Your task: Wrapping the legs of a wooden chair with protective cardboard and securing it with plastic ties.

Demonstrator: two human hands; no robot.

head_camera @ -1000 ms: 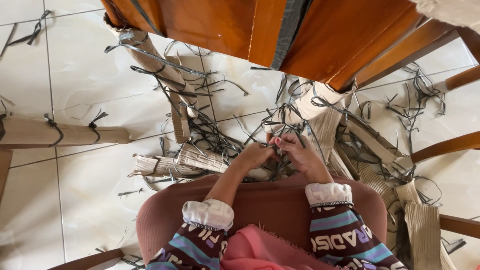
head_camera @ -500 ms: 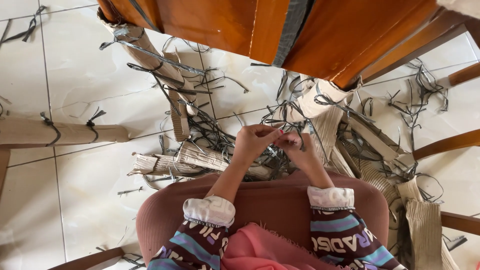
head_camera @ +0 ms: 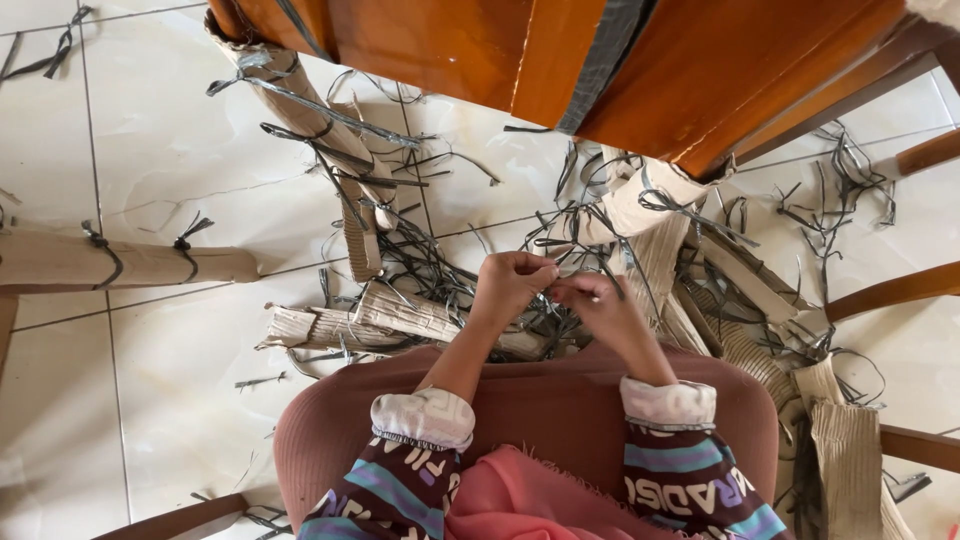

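My left hand (head_camera: 508,284) and my right hand (head_camera: 603,308) meet fingertip to fingertip above a tangle of dark plastic straps (head_camera: 560,300). Both pinch a thin strap piece between thumb and fingers. Just beyond them a chair leg wrapped in corrugated cardboard (head_camera: 640,205) is bound with more dark straps. Torn cardboard wraps (head_camera: 400,318) lie on the floor under my left forearm. My sleeves are striped with white cuffs, over a pink-brown skirt on my lap.
An orange-brown wooden chair (head_camera: 600,60) fills the top of the view. Another wrapped leg (head_camera: 300,110) slants at upper left, a third (head_camera: 130,265) lies at the left. Cut strap pieces litter the white tiles (head_camera: 160,150). Cardboard strips (head_camera: 850,440) pile at right.
My hands rose from the strap tangle and came together, pinching a strap piece; since half a second ago they have barely shifted.
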